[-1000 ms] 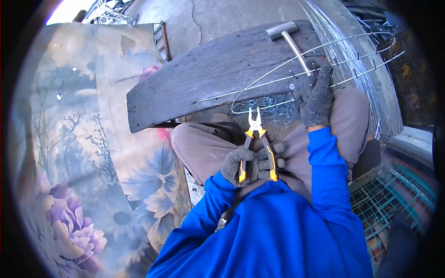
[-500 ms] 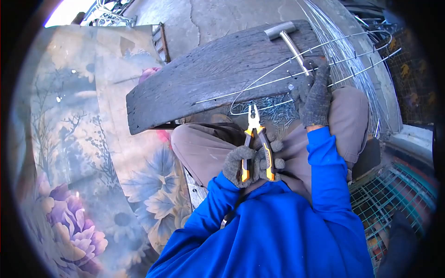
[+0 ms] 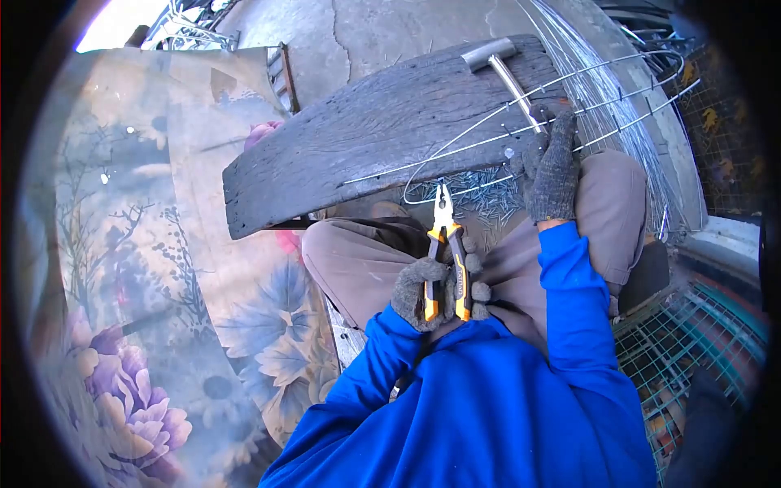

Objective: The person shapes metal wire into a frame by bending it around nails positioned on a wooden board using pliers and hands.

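My left hand [image 3: 427, 293], in a grey glove, is wrapped round the handles of yellow and black pliers [image 3: 460, 276]. Their jaws point up at the near edge of a dark wooden board [image 3: 366, 122]. My right hand [image 3: 553, 171], also gloved, is closed on a wire frame [image 3: 602, 104] at the board's right end. This frame has long rods, a curved loop and short cross pins. A metal hammer [image 3: 508, 77] lies on the board, its handle end close to my right fingers.
Many short metal pins [image 3: 488, 195] lie below the board. A bundle of long thin wires [image 3: 602, 77] runs down the right side. Flowered sheeting [image 3: 195, 244] covers the left, and a green wire grid [image 3: 683, 358] is at lower right.
The plier handles have come closer together in my left hand and the jaws have narrowed. The wire frame and my right hand have shifted slightly left in view.
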